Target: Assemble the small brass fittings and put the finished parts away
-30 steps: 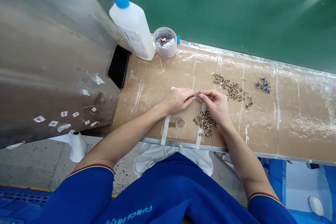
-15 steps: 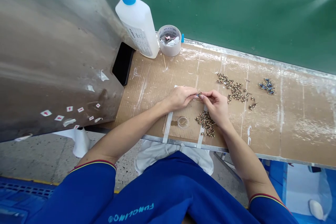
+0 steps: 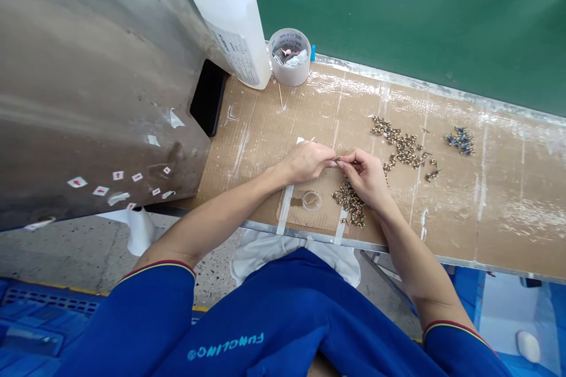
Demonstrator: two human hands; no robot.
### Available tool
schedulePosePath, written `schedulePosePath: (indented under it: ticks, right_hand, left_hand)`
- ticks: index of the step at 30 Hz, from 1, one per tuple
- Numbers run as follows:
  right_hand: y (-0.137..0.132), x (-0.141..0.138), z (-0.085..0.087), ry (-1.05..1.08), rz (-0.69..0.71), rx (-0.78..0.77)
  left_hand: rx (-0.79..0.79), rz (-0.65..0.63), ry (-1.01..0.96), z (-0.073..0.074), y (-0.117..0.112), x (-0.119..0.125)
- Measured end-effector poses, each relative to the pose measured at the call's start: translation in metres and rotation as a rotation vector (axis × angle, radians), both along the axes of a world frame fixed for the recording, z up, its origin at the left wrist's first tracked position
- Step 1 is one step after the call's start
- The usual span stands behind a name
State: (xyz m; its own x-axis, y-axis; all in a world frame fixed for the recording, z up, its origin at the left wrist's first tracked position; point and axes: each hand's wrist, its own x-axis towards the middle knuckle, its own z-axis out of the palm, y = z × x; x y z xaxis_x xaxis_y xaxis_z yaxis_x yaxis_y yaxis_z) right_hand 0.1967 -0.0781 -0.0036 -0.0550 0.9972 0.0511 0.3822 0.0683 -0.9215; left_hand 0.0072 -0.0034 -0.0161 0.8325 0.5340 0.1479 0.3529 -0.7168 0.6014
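Observation:
My left hand and my right hand meet fingertip to fingertip over the cardboard-topped bench. Between them they pinch a small screw-like metal part, mostly covered by the fingers. Just below my right hand lies a pile of small brass-coloured screw-like parts. Farther back, a second, looser spread of such parts reaches to the right. A small cluster with blue on the parts sits apart on the right. Below my left hand stands a small clear round dish.
At the back left stand a white bottle with a blue cap and a tape roll holding scraps. A black phone-like slab leans by the metal panel. Behind the cardboard runs a green surface.
The view has shifted slightly, so the bottle and tape roll sit higher in the picture. Both hands keep their pinch on the small part, with barely any finger movement.

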Motion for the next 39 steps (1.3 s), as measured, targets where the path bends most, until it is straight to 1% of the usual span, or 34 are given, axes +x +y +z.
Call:
schedulePosePath:
  ticks: [4, 7, 14, 17, 20, 22, 25, 28, 32, 36, 39]
  right_hand:
    - [0.0002, 0.0029, 0.0007, -0.051, 0.052, -0.003]
    - [0.0012, 0.0037, -0.0007, -0.027, 0.06, -0.045]
    - [0.0025, -0.0005, -0.0026, 0.151, -0.022, -0.125]
    - [0.0026, 0.0012, -0.0021, 0.202, -0.041, -0.163]
    - [0.003, 0.0037, -0.0034, 0.247, -0.054, -0.168]
    - [0.0033, 0.0045, -0.0047, 0.262, -0.069, -0.165]
    - [0.0033, 0.0044, -0.0055, 0.245, -0.07, -0.16]
    - [0.0028, 0.0037, -0.004, 0.198, -0.039, -0.148]
    - [0.0032, 0.0038, -0.0022, 0.16, -0.003, -0.126]
    - [0.0043, 0.0048, -0.0044, 0.129, 0.026, -0.124]
    - [0.004, 0.0039, -0.0073, 0.108, 0.032, -0.09]
  left_hand:
    - [0.011, -0.005, 0.021, 0.0011, -0.0004, 0.0004]
    - [0.003, -0.016, 0.003, -0.0001, -0.0001, 0.0002]
    - [-0.039, 0.022, -0.09, -0.0049, -0.0005, -0.0009]
    - [-0.082, 0.039, -0.122, -0.0036, 0.0003, -0.001]
    - [-0.132, 0.048, -0.15, -0.0006, 0.0016, -0.0011]
    - [-0.137, 0.047, -0.172, 0.001, 0.0022, -0.0012]
    - [-0.101, 0.043, -0.193, 0.0012, 0.0022, -0.0013]
    - [-0.085, 0.04, -0.192, -0.0014, 0.0009, -0.0006]
    - [-0.08, 0.08, -0.163, -0.0053, -0.0021, 0.0016]
    - [-0.066, 0.085, -0.16, -0.0067, -0.0038, 0.0034]
    - [-0.076, 0.081, -0.178, -0.0066, -0.004, 0.0045]
